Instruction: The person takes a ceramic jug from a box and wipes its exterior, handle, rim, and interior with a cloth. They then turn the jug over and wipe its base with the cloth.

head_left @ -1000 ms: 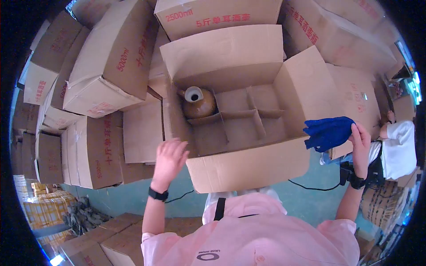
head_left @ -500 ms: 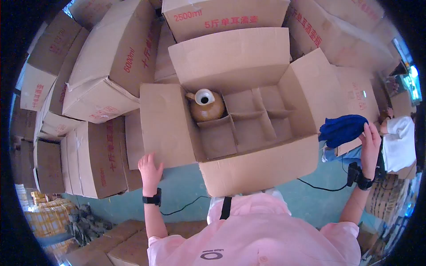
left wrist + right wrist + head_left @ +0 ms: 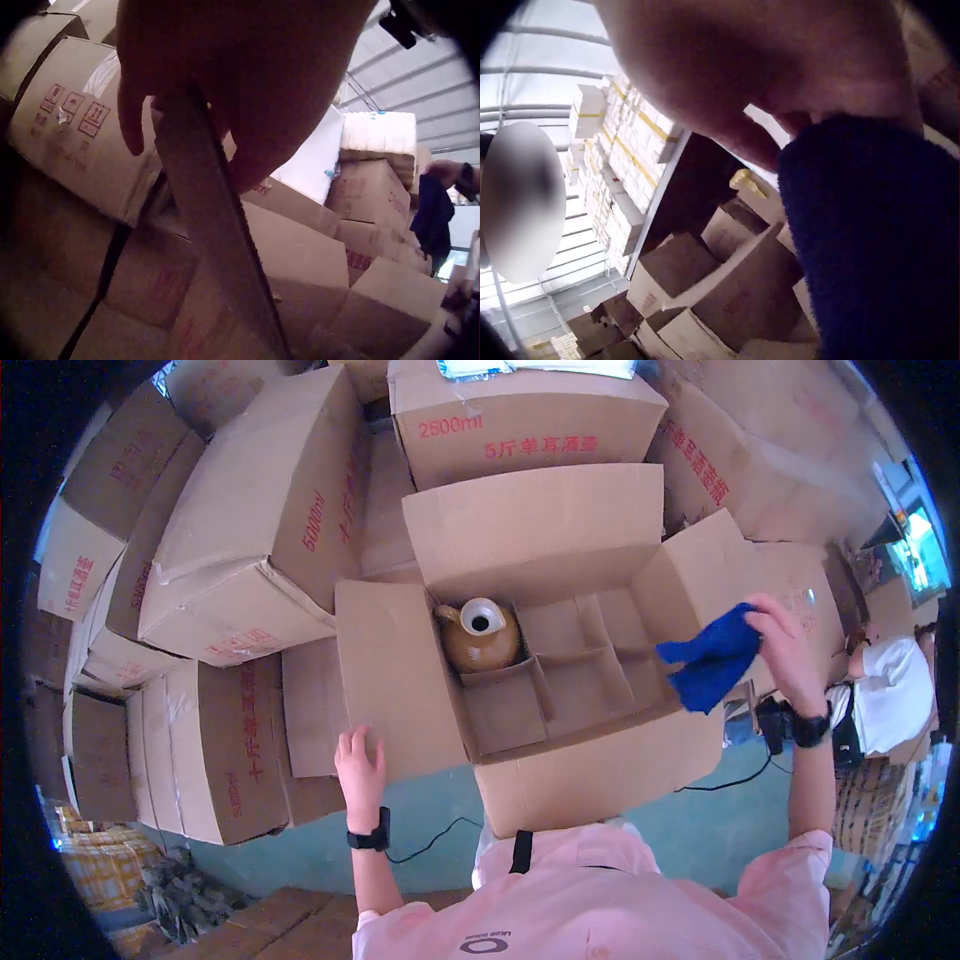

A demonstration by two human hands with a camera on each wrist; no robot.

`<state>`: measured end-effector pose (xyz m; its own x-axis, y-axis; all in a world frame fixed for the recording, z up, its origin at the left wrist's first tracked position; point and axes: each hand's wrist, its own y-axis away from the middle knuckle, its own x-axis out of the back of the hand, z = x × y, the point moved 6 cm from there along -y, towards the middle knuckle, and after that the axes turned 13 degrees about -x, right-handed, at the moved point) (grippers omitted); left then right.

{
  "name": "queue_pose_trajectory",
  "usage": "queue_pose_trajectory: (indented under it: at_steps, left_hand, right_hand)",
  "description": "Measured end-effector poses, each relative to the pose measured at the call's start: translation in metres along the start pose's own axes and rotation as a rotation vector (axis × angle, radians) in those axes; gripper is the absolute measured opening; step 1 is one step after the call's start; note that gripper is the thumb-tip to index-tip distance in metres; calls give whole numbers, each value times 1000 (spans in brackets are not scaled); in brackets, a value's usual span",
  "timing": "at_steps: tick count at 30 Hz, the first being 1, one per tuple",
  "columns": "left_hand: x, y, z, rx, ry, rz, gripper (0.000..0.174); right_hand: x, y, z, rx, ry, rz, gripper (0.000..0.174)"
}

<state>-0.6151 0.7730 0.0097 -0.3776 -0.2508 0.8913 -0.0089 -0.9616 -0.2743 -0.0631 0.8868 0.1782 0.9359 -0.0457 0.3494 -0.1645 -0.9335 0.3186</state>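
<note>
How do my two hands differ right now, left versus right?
The left hand grips the left flap of the open carton; the right hand pinches a blue cloth. The left hand is at the carton's left side, the right hand at its right side. Both wear a black wristband.

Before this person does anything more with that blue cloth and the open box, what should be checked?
1. Left flap held open by the left hand: ok.
2. Blue cloth gripped in the right hand: ok.
3. Brown jug upright in its back-left compartment: ok.
4. Its mouth uncovered: ok.
5. Dirt on the jug: cannot tell.
</note>
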Motion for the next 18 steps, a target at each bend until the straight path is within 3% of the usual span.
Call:
queue_pose_trajectory:
  at_steps: [2, 4, 8, 14, 18]
  left_hand:
    - [0, 4, 2, -108, -22, 86, 32]
    - [0, 7, 6, -95, -28, 119, 28]
    - [-2, 8, 8, -53, 4, 126, 24]
    - [-2, 6, 9, -61, 1, 140, 21]
    - [-6, 9, 4, -52, 86, 140, 19]
  right_hand:
    - [-69, -25, -15, 21, 145, -226, 18]
    - [-112, -55, 2, -62, 217, -332, 19]
    - [-188, -113, 33, 138, 479, -315, 23]
    - [-286, -186, 95, 78, 776, -287, 43]
    - [-336, -230, 146, 32, 752, -253, 44]
